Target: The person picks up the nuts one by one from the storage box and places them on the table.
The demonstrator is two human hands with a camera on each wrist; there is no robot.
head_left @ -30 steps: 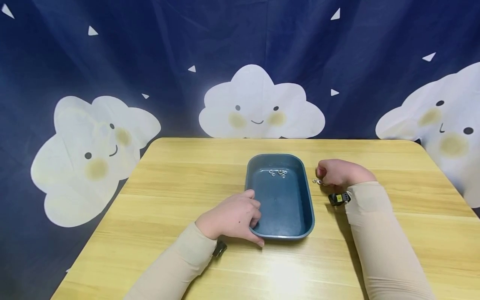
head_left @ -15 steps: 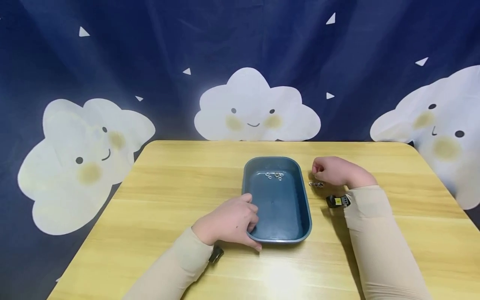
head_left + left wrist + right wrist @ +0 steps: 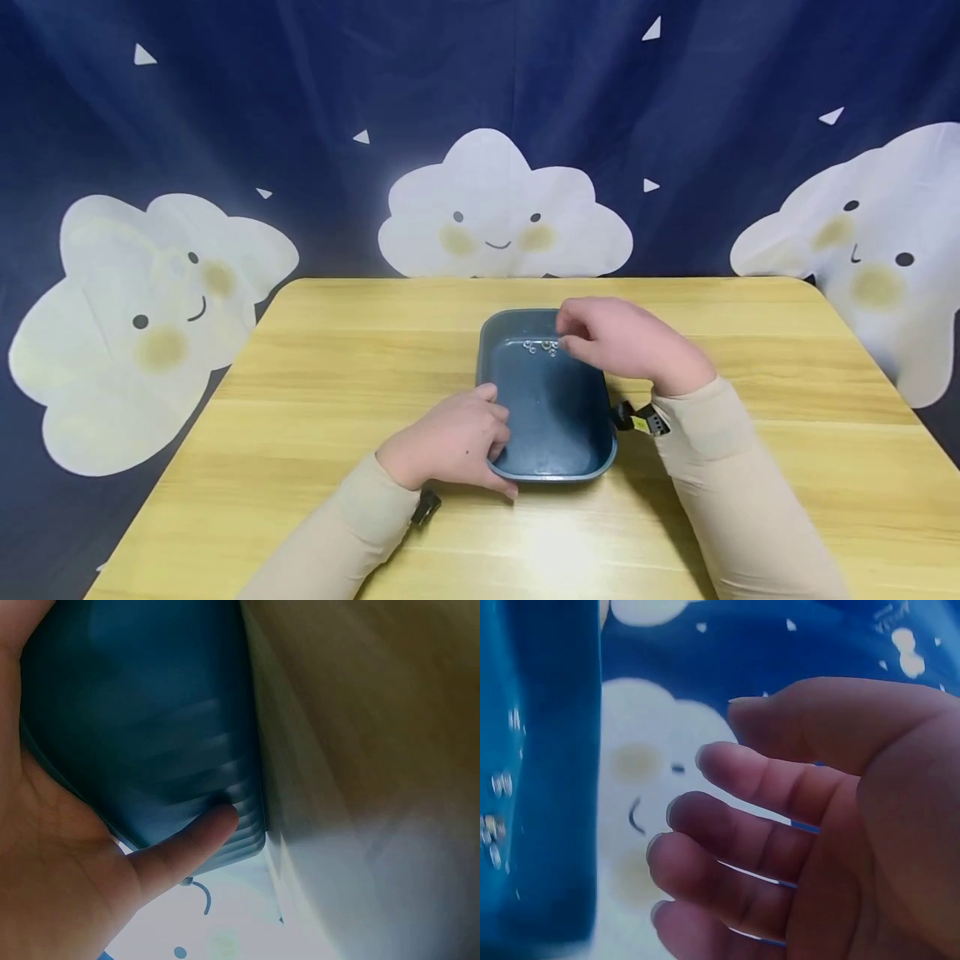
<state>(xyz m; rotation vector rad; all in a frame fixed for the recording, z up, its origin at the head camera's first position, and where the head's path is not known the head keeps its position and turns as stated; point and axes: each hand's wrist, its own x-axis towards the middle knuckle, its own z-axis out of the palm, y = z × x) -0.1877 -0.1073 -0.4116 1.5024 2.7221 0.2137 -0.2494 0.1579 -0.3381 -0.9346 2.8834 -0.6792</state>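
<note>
A dark blue-green plastic tray point(image 3: 551, 417) stands on the wooden table. Several small shiny ring-like pieces point(image 3: 528, 345) lie near its far end, also seen as glinting pieces point(image 3: 501, 784) in the right wrist view. My left hand point(image 3: 450, 437) grips the tray's near left corner, its thumb point(image 3: 184, 849) against the outer wall and its fingers over the rim. My right hand point(image 3: 630, 342) is over the tray's far right rim, fingertips above the inside. Its fingers point(image 3: 735, 825) are loosely bent, thumb apart, with nothing seen between them.
The light wooden table point(image 3: 360, 333) reaches back to a dark blue curtain point(image 3: 322, 83) with white clouds. A small black camera point(image 3: 637, 418) under the right wrist sits close to the tray's right wall. Another black camera point(image 3: 426, 507) is on the left wrist.
My right hand has moved left from the loose pieces beside the tray to over its far right rim, and its fingers have loosened. Those table pieces are now hidden. The left hand keeps its grip.
</note>
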